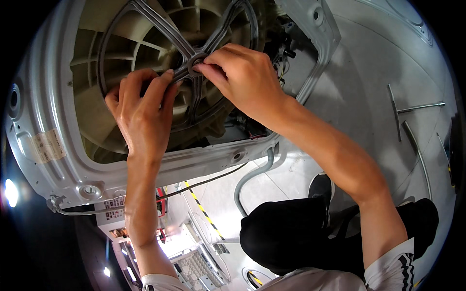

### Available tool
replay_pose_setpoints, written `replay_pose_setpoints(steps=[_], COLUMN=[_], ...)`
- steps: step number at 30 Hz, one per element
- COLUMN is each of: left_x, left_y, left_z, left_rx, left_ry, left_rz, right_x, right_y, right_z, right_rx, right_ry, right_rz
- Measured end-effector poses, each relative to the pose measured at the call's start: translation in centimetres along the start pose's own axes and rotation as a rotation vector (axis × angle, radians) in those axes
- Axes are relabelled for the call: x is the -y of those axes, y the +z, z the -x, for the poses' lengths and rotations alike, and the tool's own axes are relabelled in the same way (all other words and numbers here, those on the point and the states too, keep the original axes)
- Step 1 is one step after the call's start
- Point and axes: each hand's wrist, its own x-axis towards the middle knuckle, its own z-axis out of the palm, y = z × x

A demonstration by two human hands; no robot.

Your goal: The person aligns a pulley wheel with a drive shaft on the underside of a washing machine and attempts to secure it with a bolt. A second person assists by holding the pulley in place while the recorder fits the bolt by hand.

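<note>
In front of me is a grey metal pulley wheel (pixel 162 26) with several spokes, mounted on the beige ribbed tub (pixel 91 109) of what looks like a washing machine. My left hand (pixel 141 109) has its fingers curled on a lower-left spoke, close to the hub. At the hub (pixel 192 68), my right hand (pixel 247 77) is closed in a pinch, thumb and index fingertips at its central hole. Whatever lies between those fingertips is too small and hidden to make out.
A silver metal cabinet frame (pixel 60 92) surrounds the tub. Wires (pixel 281 65) show beyond its right side. From the lower edge hangs a grey hose (pixel 239 186). On the floor at right lie a T-shaped wrench (pixel 421 107) and a bent grey tube (pixel 420 150).
</note>
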Motion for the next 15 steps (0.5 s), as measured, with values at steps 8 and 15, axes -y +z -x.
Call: replay_pose_setpoints(steps=[8, 15], left_x=[-0.11, -0.18], left_y=[-0.18, -0.29], left_z=[-0.06, -0.10], left_rx=[-0.003, 0.008], left_ry=[0.007, 0.025], left_rz=[-0.005, -0.019], right_x=[0.36, 0.25], right_y=[0.31, 0.25], right_z=[0.35, 0.15], right_rx=[-0.049, -0.027], right_ry=[-0.077, -0.031], right_rz=[-0.067, 0.009])
